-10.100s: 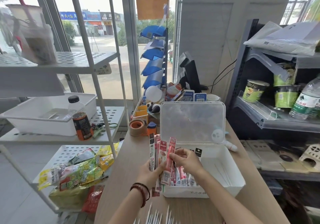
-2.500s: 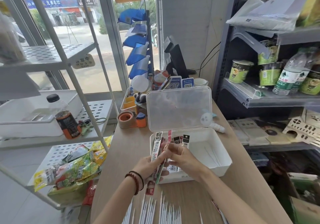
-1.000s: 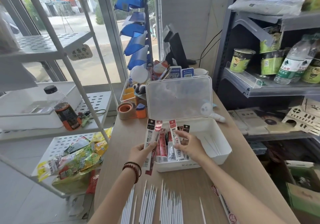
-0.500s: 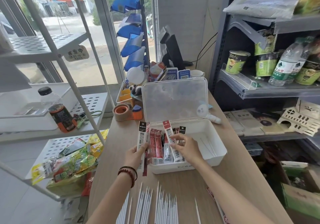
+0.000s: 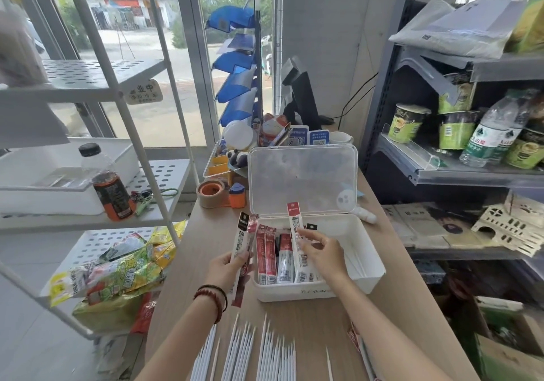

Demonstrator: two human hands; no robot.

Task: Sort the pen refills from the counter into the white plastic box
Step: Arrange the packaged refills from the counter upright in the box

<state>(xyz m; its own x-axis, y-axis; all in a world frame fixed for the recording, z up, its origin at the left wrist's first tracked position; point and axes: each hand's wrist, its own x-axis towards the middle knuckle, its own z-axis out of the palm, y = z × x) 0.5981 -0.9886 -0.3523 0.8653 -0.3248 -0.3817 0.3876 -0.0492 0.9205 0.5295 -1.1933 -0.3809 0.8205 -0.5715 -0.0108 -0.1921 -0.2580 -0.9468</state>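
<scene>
1. Nearest, loose white refills [image 5: 265, 351] lie on the desk [image 5: 309, 319], long axes running near to far.
2. The left hand [image 5: 226, 268] pinches upright packets [image 5: 242, 233] just left of the white plastic box [image 5: 368, 280].
3. The right hand [image 5: 321, 251] pinches a packet [image 5: 294, 218] standing inside it.

Left hand [image 5: 226, 270] grips refill packets [image 5: 242, 239], right hand [image 5: 323, 252] pinches one (box lid [image 5: 303, 180] up).

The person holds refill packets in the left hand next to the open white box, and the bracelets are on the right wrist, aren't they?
Not quite: the head view shows the bracelets on the left wrist, the same arm whose left hand holds the refill packets next to the open white box. The right wrist is bare.
</scene>
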